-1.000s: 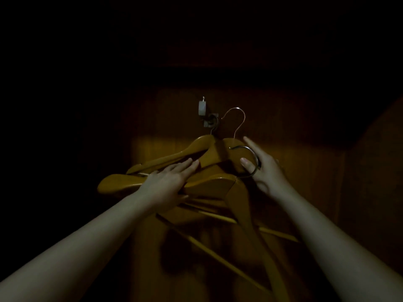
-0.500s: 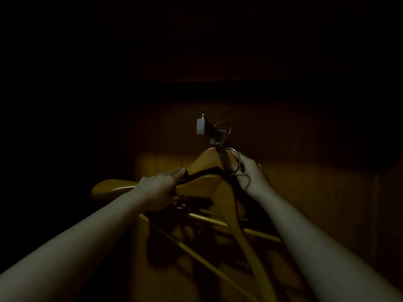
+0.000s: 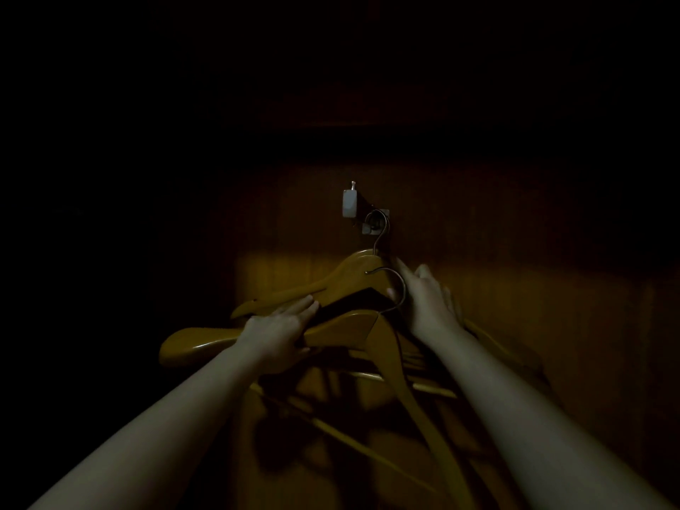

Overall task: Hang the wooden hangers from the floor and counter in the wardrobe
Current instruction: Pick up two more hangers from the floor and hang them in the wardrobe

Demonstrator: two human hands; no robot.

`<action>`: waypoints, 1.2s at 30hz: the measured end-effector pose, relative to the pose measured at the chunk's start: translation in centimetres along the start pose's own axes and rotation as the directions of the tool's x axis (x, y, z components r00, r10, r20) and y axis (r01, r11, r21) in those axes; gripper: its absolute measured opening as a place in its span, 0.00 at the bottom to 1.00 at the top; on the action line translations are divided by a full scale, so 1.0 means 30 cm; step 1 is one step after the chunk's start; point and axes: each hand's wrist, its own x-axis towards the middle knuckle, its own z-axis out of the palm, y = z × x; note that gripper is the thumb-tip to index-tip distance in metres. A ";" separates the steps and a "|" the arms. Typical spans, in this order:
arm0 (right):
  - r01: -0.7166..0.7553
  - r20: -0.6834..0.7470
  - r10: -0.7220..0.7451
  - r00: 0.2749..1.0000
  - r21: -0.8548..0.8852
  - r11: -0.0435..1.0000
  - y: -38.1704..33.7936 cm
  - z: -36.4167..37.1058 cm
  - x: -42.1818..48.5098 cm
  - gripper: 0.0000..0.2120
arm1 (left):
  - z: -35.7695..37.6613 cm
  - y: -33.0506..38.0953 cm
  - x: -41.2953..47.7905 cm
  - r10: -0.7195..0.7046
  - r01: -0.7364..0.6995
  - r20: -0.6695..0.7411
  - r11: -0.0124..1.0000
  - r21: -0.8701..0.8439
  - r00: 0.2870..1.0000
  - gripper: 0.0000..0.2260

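We're deep in the dark wardrobe point(image 3: 515, 307), and only a band of its wooden back is lit. The front hanger point(image 3: 342, 331) is up in the air, tilted, close before that panel and not yet hung. Behind it we see the rear hanger point(image 3: 342, 276) hanging by its wire from the bracket point(image 3: 369, 228). Lower hangers point(image 3: 434, 390) blur beneath. The left hand point(image 3: 279, 327) grips the front hanger's shoulder, fingers flat on top, thumb under. The right hand point(image 3: 428, 303) has its thumb through that hanger's hook point(image 3: 386, 268), grip on the wire, forefinger pointing up. A small white tag point(image 3: 349, 204) sits just left of the bracket.
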 end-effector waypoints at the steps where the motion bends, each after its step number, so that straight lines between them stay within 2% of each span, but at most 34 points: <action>1: 0.004 0.000 -0.004 1.000 -0.079 0.997 -0.001 -0.003 -0.006 0.32 | 0.005 0.000 -0.004 0.000 0.000 -0.005 1.000 -0.016 1.000 0.35; 2: 0.002 0.014 0.000 1.000 -0.126 0.992 0.000 -0.009 -0.014 0.36 | 0.009 0.001 -0.012 -0.002 0.002 -0.012 1.000 -0.030 1.000 0.34; 4: -0.014 0.047 0.019 0.999 -0.096 0.995 0.002 -0.025 -0.047 0.37 | 0.019 0.002 -0.038 -0.015 0.014 -0.027 0.999 -0.048 1.000 0.33; 9: 0.005 0.032 -0.012 0.999 0.234 0.972 0.012 -0.042 -0.216 0.22 | 0.028 -0.007 -0.133 -0.048 0.046 -0.019 0.993 -0.111 0.999 0.30; 13: 0.060 0.076 -0.099 0.992 0.407 0.912 -0.041 -0.065 -0.363 0.23 | 0.000 -0.012 -0.211 -0.048 0.057 0.045 0.973 -0.224 0.998 0.23; 16: 0.105 0.110 -0.139 0.984 0.265 0.958 -0.093 -0.067 -0.431 0.31 | -0.028 -0.012 -0.241 -0.009 0.041 0.102 0.946 -0.321 0.995 0.19; 18: 0.126 0.075 -0.139 0.987 0.163 0.979 -0.120 -0.052 -0.450 0.36 | -0.047 -0.001 -0.247 0.022 0.026 0.128 0.931 -0.364 0.991 0.18; 23: 0.110 -0.084 -0.091 0.992 0.262 0.959 -0.116 -0.036 -0.443 0.34 | -0.054 0.020 -0.212 0.099 -0.045 0.088 0.879 -0.475 0.991 0.15; 25: 0.120 -0.114 -0.090 0.989 0.285 0.951 -0.101 -0.054 -0.418 0.34 | -0.053 0.039 -0.194 0.112 -0.085 0.021 0.850 -0.520 0.993 0.21; 28: 0.138 -0.135 -0.108 0.985 0.242 0.960 -0.084 -0.086 -0.362 0.35 | -0.055 0.076 -0.173 0.105 -0.175 -0.207 0.918 -0.356 0.973 0.29; 30: 0.141 -0.132 -0.113 0.985 0.228 0.963 -0.077 -0.106 -0.321 0.36 | -0.066 0.099 -0.156 0.130 -0.218 -0.400 0.959 -0.182 0.907 0.29; 31: 0.139 -0.129 -0.112 0.985 0.222 0.965 -0.072 -0.116 -0.300 0.36 | -0.073 0.104 -0.140 0.140 -0.216 -0.452 0.969 -0.121 0.881 0.29; 33: 0.134 -0.122 -0.111 0.986 0.207 0.969 -0.060 -0.129 -0.252 0.37 | -0.083 0.108 -0.091 0.145 -0.199 -0.491 0.978 -0.061 0.859 0.28; 36: 0.121 -0.113 -0.102 0.988 0.182 0.976 -0.037 -0.133 -0.167 0.38 | -0.103 0.118 -0.015 0.108 -0.145 -0.468 0.988 -0.044 0.877 0.29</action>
